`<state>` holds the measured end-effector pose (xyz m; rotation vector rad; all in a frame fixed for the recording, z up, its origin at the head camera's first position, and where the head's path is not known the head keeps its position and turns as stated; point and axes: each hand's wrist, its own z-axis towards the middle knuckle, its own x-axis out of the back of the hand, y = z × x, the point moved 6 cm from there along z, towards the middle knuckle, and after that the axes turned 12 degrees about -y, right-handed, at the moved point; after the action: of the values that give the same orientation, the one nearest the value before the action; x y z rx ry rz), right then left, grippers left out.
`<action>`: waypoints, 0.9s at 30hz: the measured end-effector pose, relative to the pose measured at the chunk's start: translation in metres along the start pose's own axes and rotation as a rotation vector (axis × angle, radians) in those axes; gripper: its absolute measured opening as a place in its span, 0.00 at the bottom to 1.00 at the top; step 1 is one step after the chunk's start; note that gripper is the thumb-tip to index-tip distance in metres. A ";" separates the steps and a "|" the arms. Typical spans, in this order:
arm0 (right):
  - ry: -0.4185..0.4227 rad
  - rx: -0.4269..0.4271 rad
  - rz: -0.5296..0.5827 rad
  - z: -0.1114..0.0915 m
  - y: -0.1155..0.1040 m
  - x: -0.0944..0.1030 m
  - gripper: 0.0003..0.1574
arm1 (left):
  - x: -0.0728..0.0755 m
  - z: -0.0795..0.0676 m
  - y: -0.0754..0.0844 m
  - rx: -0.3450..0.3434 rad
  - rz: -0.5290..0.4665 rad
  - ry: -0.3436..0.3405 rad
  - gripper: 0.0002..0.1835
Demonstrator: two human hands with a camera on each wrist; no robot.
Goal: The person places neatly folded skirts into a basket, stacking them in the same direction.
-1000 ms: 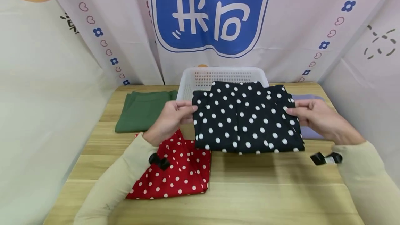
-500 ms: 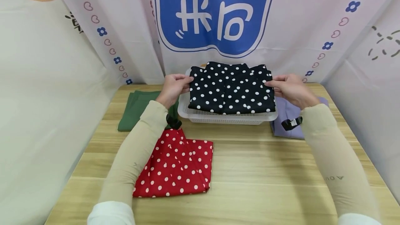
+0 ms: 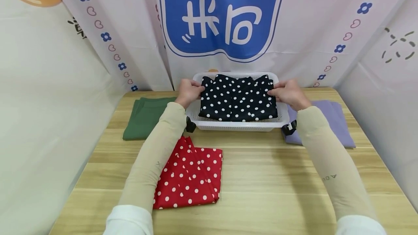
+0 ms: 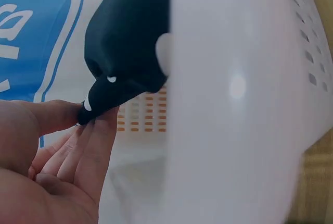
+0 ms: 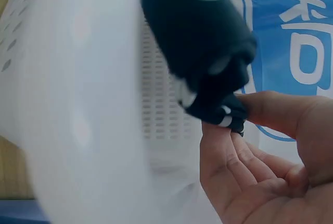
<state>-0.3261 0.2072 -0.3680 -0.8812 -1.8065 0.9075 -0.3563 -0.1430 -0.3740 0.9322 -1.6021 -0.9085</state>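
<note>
A folded black cloth garment with white polka dots (image 3: pixel 238 99) lies level inside the outline of a white plastic basket (image 3: pixel 235 124) at the back of the table. My left hand (image 3: pixel 190 91) pinches its left edge between thumb and fingers, seen close up in the left wrist view beside the basket's wall (image 4: pixel 234 99). At the opposite edge, my right hand (image 3: pixel 290 93) pinches the cloth the same way. The right wrist view shows that pinched corner (image 5: pixel 229 117) near the basket's slotted side.
Folded green cloth (image 3: pixel 147 117) lies left of the basket, folded purple cloth (image 3: pixel 336 122) to its right. A red polka-dot folded garment (image 3: pixel 191 177) rests on the wooden table (image 3: pixel 261 191) in front. A printed curtain (image 3: pixel 225 17) hangs directly behind the basket.
Both hands have carried the black polka-dot garment away from the body, over the basket, then lowered it into the basket's outline. The other cloths have stayed put.
</note>
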 end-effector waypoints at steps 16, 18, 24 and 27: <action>0.086 0.047 -0.301 -0.027 0.000 0.026 0.44 | 0.015 -0.022 0.011 -0.208 0.516 -0.001 0.30; 0.089 0.064 -0.354 -0.034 0.005 0.034 0.48 | 0.015 -0.032 0.010 -0.225 0.609 -0.043 0.34; -0.038 0.025 -0.530 -0.050 0.035 0.051 0.59 | 0.007 -0.061 -0.008 -0.251 0.817 -0.126 0.48; -0.128 -0.016 -0.619 -0.053 0.059 0.052 0.64 | 0.002 -0.066 -0.022 -0.226 0.884 -0.143 0.55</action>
<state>-0.2839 0.2908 -0.3807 -0.2357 -2.0261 0.5543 -0.2890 -0.1606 -0.3803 -0.0437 -1.7404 -0.5035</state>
